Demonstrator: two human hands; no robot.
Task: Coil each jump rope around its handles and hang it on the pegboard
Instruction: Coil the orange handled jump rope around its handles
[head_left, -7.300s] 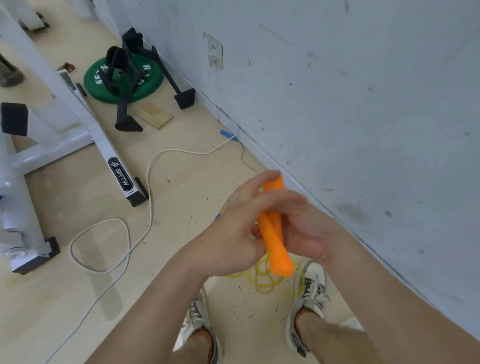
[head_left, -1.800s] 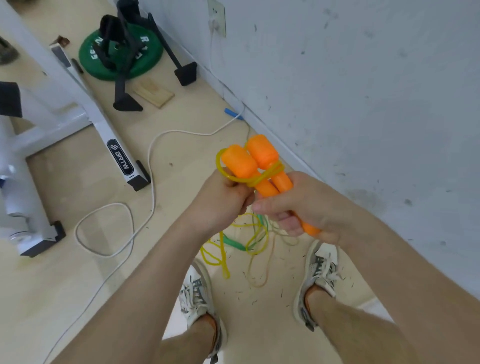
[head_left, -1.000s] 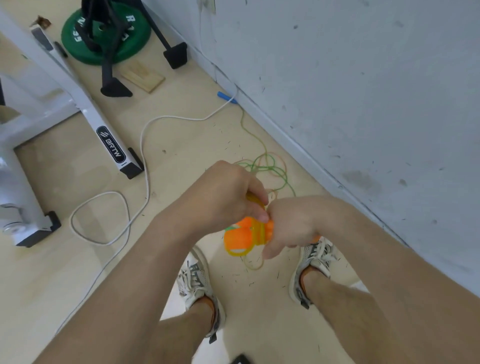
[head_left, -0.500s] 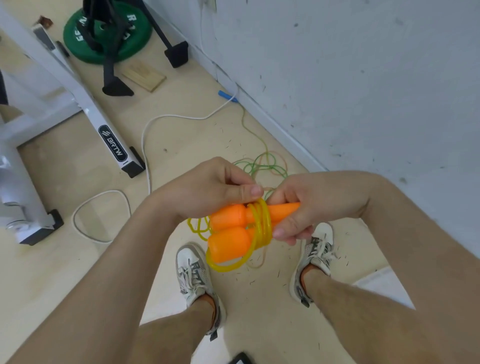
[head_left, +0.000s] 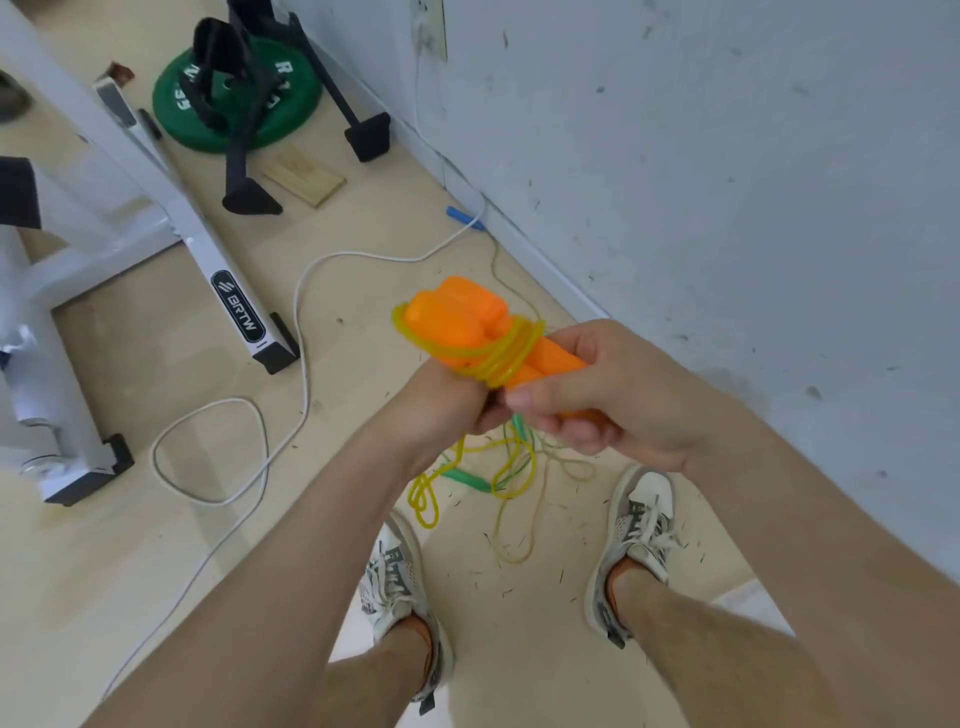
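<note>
My right hand (head_left: 613, 395) is clamped round the narrow ends of the two orange handles (head_left: 457, 322), thumb across the front, fingers curled underneath, forearm coming in from the lower right. The handles lie side by side, fat ends pointing up and left, held above the floor. Round their middle the yellow rope (head_left: 506, 353) sits in several turns. My left hand (head_left: 441, 410) is tucked under the bundle, wrist bent, back to the camera; its fingertips are hidden, so I can't tell what they hold. Slack rope drops to the floor between my shoes (head_left: 395, 571), tangled with a green rope (head_left: 462, 475). The wall (head_left: 727, 156) is close on my right; to the left is floor, crossed by a white cable (head_left: 301, 312).
</note>
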